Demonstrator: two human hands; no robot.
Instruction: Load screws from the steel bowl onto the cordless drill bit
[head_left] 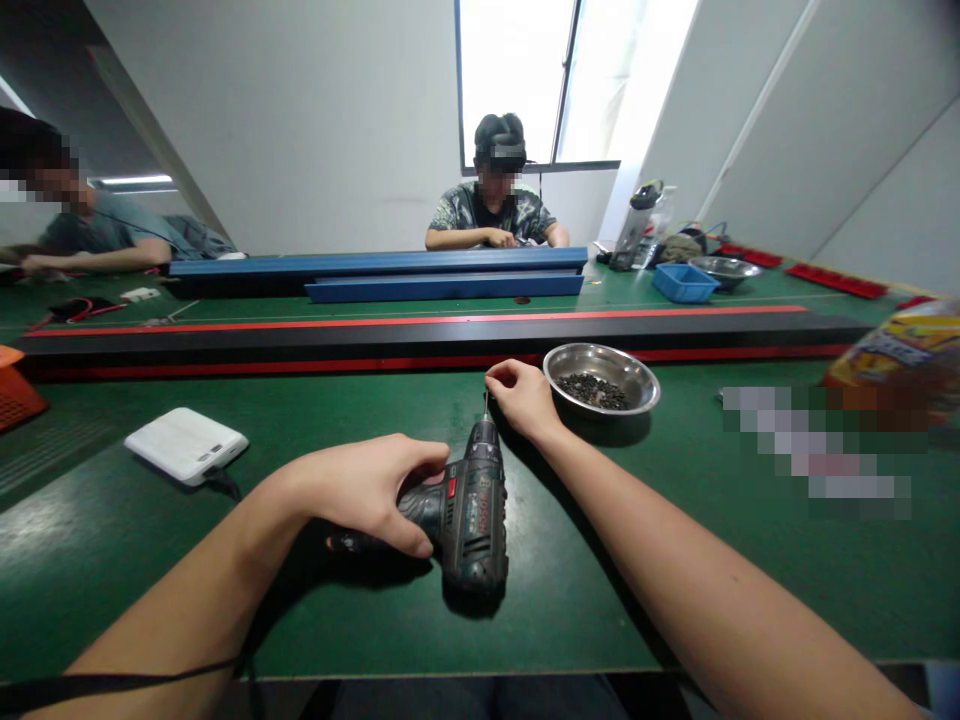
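A dark cordless drill (471, 510) lies on its side on the green table, bit pointing away from me. My left hand (371, 490) is wrapped round its handle. My right hand (521, 395) is pinched at the tip of the drill bit (486, 402), its fingers closed on something too small to name. A steel bowl (601, 378) with several small dark screws sits just right of that hand.
A white power bank (186, 443) lies at left, an orange basket (16, 390) at the far left edge. A long black-and-red rail (420, 335) crosses the table; blue rails (375, 270) lie beyond. Two other people sit across. A blue tray (684, 281) and another bowl stand far right.
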